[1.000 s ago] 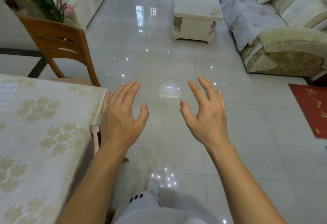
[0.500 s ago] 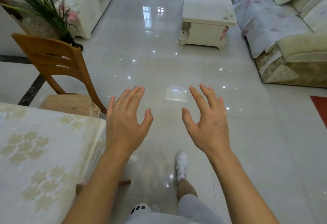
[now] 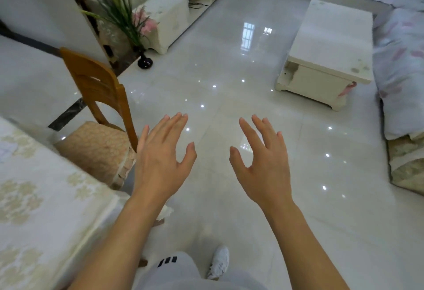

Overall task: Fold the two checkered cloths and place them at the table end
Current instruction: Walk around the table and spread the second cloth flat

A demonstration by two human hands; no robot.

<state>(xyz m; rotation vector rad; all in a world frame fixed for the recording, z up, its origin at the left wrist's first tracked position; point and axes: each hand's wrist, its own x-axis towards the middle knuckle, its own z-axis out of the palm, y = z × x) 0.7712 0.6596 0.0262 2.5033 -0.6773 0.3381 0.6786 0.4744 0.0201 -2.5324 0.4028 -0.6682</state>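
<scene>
No checkered cloth shows clearly in this view; only a faint pale patch lies at the far left edge of the table (image 3: pixel 34 209), which has a cream floral cover. My left hand (image 3: pixel 160 161) hovers open over the table's corner and the floor, fingers spread and empty. My right hand (image 3: pixel 261 163) is held out beside it over the shiny tiled floor, also open and empty. Both palms face down.
A wooden chair (image 3: pixel 101 97) with a cushioned seat stands at the table's far side. A white coffee table (image 3: pixel 330 44) and a sofa (image 3: pixel 403 65) with a floral cover are on the right. A potted plant (image 3: pixel 124 14) and a white cabinet (image 3: pixel 179 12) stand behind.
The view has swung up and to the left while I step forward: the chair and plant have come further into view. Both hands stay open and apart.
</scene>
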